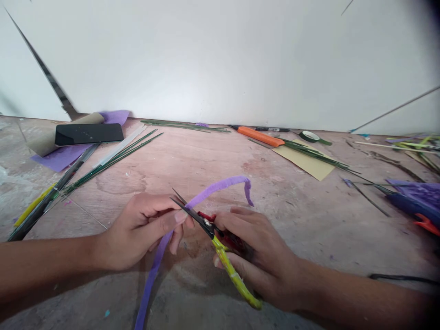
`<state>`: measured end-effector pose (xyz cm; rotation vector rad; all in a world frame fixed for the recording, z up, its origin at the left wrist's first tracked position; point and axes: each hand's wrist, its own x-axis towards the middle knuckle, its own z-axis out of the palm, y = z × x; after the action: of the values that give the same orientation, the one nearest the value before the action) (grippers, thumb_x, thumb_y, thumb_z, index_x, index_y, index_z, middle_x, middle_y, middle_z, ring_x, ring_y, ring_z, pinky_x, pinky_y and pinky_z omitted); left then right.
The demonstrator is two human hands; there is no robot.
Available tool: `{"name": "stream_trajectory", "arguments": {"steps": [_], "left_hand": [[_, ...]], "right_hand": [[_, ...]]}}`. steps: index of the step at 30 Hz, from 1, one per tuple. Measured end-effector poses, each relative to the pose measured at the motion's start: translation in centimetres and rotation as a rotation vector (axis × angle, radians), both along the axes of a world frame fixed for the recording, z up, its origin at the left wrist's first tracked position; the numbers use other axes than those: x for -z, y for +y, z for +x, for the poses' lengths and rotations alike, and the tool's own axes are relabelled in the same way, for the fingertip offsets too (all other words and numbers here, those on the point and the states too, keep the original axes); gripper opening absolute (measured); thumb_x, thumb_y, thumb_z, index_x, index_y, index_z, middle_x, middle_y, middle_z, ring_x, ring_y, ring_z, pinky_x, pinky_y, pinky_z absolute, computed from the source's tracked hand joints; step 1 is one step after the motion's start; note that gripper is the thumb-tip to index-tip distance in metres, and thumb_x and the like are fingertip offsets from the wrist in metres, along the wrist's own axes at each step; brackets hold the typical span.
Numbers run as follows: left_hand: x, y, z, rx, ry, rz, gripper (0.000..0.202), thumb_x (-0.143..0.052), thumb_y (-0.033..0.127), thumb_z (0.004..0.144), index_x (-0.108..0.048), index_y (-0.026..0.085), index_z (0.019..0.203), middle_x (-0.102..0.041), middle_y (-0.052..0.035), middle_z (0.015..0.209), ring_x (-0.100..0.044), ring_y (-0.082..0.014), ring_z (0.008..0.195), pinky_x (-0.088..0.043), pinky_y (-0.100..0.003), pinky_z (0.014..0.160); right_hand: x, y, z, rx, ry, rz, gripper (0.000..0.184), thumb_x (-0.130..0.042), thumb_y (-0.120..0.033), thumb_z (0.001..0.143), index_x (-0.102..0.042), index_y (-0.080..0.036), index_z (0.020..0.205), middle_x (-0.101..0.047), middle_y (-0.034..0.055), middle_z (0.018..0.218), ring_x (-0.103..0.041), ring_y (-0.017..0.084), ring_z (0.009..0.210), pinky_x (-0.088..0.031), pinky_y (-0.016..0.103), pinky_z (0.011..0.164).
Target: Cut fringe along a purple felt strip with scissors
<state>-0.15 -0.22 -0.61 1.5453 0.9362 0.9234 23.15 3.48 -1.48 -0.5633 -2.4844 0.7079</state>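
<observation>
A long, narrow purple paper strip point(220, 185) is pinched between the thumb and fingers of my left hand point(137, 231). Its far end arches up to the right and bends down, while the other end hangs toward the bottom edge. My right hand point(261, 256) grips scissors point(207, 223) with dark blades and yellow and red handles. The blades are slightly apart and lie across the strip, close by my left thumb tip. Whether they have cut into its edge I cannot make out.
At the back left a phone point(89, 134) rests on a cardboard roll point(43, 140) and purple paper. Green wires point(117, 158) lie nearby. An orange cutter point(260, 136), yellowish paper point(305, 161) and a tape roll point(309, 136) sit by the wall. At right is a blue-handled tool point(407, 204).
</observation>
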Motion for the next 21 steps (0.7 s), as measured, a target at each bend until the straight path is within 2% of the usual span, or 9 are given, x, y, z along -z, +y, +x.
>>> {"name": "stream_trajectory", "arguments": {"steps": [4, 12, 18, 21], "left_hand": [[0.0, 0.13, 0.05, 0.038, 0.0, -0.017, 0.034, -0.047, 0.028, 0.099, -0.065, 0.012, 0.075, -0.063, -0.0005, 0.057, -0.046, -0.0041, 0.043, -0.031, -0.013, 0.039], [0.35, 0.24, 0.13, 0.031, -0.077, -0.18, 0.034, -0.051, 0.038, 0.097, -0.063, 0.013, 0.077, -0.063, -0.0007, 0.059, -0.042, -0.0043, 0.042, -0.031, -0.014, 0.039], [0.66, 0.18, 0.0, 0.003, -0.104, -0.179, 0.032, -0.051, 0.04, 0.097, -0.065, 0.013, 0.088, -0.064, -0.001, 0.06, -0.042, -0.0052, 0.041, -0.03, -0.015, 0.038], [0.83, 0.08, -0.07, -0.013, -0.121, -0.143, 0.031, -0.051, 0.038, 0.097, -0.064, 0.014, 0.083, -0.064, -0.0008, 0.061, -0.042, -0.0048, 0.042, -0.031, -0.015, 0.039]], "right_hand": [[-0.12, 0.07, -0.08, -0.029, -0.001, -0.029, 0.019, -0.053, -0.025, 0.09, -0.039, -0.02, 0.078, -0.044, -0.0048, 0.066, -0.035, 0.012, 0.058, -0.026, 0.026, 0.06], [-0.03, -0.13, 0.0, 0.034, -0.018, -0.033, 0.026, -0.053, -0.031, 0.093, -0.042, -0.019, 0.073, -0.046, -0.0029, 0.065, -0.039, 0.013, 0.059, -0.025, 0.027, 0.058], [-0.1, -0.06, -0.05, 0.063, -0.045, -0.031, 0.027, -0.053, -0.034, 0.093, -0.04, -0.02, 0.074, -0.045, -0.0035, 0.063, -0.039, 0.013, 0.059, -0.023, 0.027, 0.058], [-0.17, -0.14, -0.01, 0.061, -0.051, 0.0, 0.025, -0.051, -0.035, 0.093, -0.042, -0.02, 0.076, -0.046, -0.0029, 0.064, -0.039, 0.014, 0.059, -0.024, 0.027, 0.059]]}}
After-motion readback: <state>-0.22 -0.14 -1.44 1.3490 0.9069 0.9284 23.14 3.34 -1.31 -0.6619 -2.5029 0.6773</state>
